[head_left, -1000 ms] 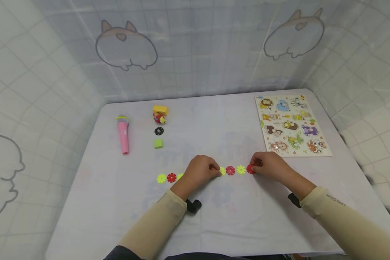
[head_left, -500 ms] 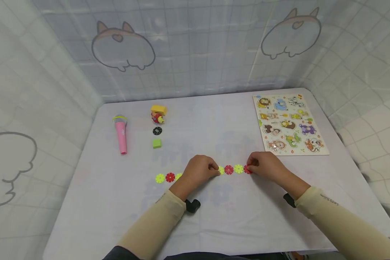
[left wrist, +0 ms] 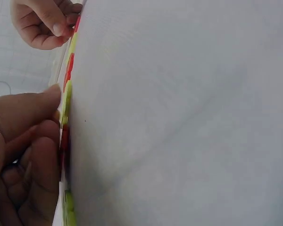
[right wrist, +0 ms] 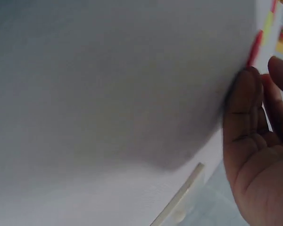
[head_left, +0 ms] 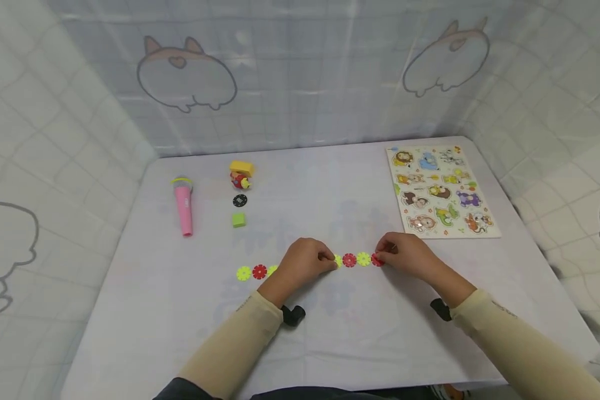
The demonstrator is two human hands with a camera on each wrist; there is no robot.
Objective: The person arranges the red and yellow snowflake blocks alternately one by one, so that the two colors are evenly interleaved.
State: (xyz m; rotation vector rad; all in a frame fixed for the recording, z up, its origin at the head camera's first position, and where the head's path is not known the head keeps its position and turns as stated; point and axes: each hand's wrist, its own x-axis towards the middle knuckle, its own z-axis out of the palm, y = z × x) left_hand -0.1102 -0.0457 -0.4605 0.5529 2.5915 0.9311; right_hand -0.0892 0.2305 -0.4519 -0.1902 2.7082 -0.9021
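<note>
Two hands work a row of red and yellow-green snowflake discs (head_left: 356, 259) lying flat on the white table (head_left: 180, 311). The left hand (head_left: 302, 261) curls its fingers, thumb tip pinching a yellow-green disc; the row's other end shows behind its knuckles. The right hand (head_left: 405, 254) pinches the red end disc (head_left: 377, 259). Beyond the fingertips lie a green cube (head_left: 238, 220), pink microphone (head_left: 183, 204) and animal puzzle board (head_left: 440, 190).

Toys spread over a covered table (head_left: 330, 344)

A chain of snowflake discs (head_left: 350, 260) runs across the middle; microphone (head_left: 184, 206), toy figure (head_left: 241, 176) and cube (head_left: 238, 220) lie far left, animal puzzle board (head_left: 442, 191) far right.
</note>
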